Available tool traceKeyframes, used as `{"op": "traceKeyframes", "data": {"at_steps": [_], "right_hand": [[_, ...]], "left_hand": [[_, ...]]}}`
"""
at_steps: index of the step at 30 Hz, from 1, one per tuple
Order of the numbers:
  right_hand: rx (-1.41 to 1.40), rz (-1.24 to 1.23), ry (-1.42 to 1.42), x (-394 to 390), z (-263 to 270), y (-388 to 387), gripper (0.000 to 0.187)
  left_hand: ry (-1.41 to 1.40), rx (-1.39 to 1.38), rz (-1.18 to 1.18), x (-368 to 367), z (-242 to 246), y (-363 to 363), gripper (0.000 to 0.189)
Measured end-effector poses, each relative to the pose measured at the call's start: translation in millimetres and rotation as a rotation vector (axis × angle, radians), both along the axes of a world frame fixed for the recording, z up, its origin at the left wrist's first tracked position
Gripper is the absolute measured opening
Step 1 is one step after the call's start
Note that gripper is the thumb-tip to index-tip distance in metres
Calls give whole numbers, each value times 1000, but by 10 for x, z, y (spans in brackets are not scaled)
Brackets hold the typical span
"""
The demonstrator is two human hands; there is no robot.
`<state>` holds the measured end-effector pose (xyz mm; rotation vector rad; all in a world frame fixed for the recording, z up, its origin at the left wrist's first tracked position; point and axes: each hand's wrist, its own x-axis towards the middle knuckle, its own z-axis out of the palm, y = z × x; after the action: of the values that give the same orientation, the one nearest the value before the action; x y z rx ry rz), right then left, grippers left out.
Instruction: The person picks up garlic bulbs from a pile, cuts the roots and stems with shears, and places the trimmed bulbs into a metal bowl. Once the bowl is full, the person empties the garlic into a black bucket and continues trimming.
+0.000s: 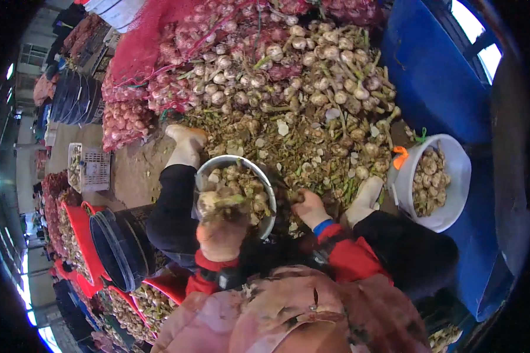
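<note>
My left hand, blurred, is over the near part of a round metal basin between my legs. It grips a garlic bulb with a green stem pointing right. More garlic bulbs lie inside the basin. Just right of the basin, my right hand has its fingers curled beside a dark, indistinct thing above the litter; whether it holds something cannot be made out. Beyond both hands, loose garlic with stems is heaped over leaf and stalk scraps.
A white bucket holding garlic stands at right, beside a blue panel. Red net sacks of garlic are piled ahead. At left are a white crate, a dark tub and red containers with garlic.
</note>
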<state>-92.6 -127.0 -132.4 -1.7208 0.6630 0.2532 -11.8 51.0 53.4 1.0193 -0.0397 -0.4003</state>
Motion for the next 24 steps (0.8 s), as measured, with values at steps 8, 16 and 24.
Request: {"op": "traceKeyframes", "data": {"at_steps": [8, 16, 24], "right_hand": [[162, -450, 93, 87, 56, -205, 35], [154, -371, 50, 159, -25, -106, 35], [204, -476, 63, 156, -145, -159, 31]], "left_hand": [[-417, 1664, -511, 990, 98, 468, 72], [-566, 1909, -727, 2678, -1704, -793, 40], [-100, 1296, -745, 2367, -1676, -1225, 55]]}}
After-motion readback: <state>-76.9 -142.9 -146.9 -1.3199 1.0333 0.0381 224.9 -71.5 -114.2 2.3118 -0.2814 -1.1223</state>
